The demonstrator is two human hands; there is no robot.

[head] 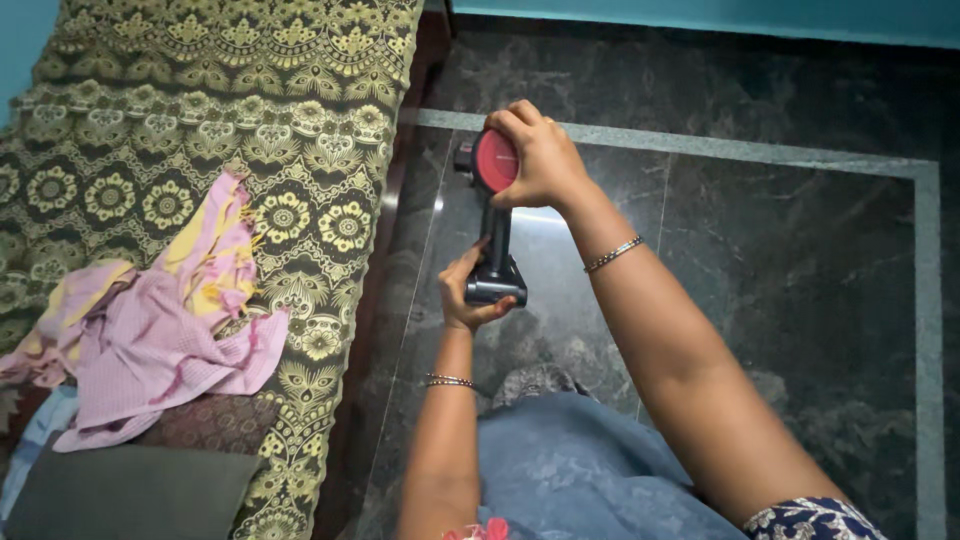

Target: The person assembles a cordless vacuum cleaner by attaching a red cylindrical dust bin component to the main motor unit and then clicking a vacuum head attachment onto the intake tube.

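Note:
A handheld device (493,225) with a dark handle and a round red end hangs over the dark stone floor. My left hand (466,292) grips the base of its handle from below. My right hand (536,152) wraps over the top of its round red head. Both wrists carry thin bracelets. My blue garment (570,470) fills the bottom centre of the view.
A bed with a green patterned cover (200,110) lies at the left. On it sit a crumpled pink and yellow cloth (160,320) and a grey pillow (120,495). The marble floor (790,270) has a pale inlaid border. A teal wall (700,15) runs along the top.

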